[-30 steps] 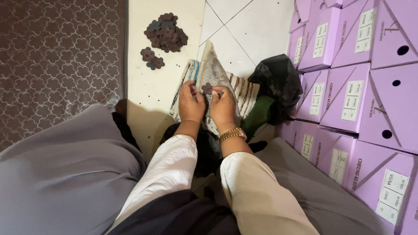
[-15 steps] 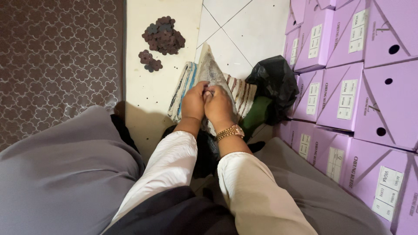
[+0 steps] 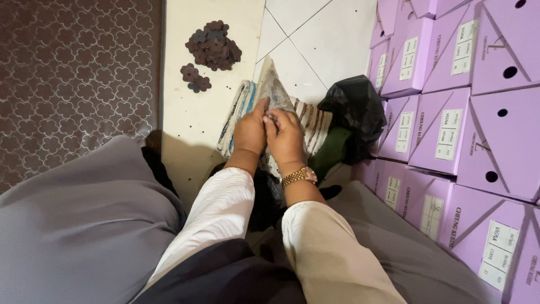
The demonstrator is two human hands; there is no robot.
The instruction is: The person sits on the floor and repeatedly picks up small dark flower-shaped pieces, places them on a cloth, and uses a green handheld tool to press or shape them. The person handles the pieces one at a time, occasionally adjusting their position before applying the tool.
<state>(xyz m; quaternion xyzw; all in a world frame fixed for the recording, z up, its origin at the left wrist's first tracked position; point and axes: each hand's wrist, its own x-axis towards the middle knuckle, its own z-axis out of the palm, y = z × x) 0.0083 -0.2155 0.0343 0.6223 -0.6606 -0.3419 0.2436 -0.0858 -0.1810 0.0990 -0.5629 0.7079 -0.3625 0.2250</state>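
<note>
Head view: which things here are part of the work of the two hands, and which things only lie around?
In the work:
- left hand and right hand, fingertips together on something too small to identify
- striped cloth under them
- dark flower-shaped pieces piled on the floor, probably

Lying about:
- purple boxes
- black plastic bag
- patterned carpet

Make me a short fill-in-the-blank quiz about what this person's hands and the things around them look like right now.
1. Both hands meet over a ____ cloth on the floor.
2. The boxes stacked at the right are ____ in colour.
3. A gold ____ sits on the right wrist.
4. The flower-shaped pieces lie in ____ piles.

Missing words: striped; purple; watch; two
</note>
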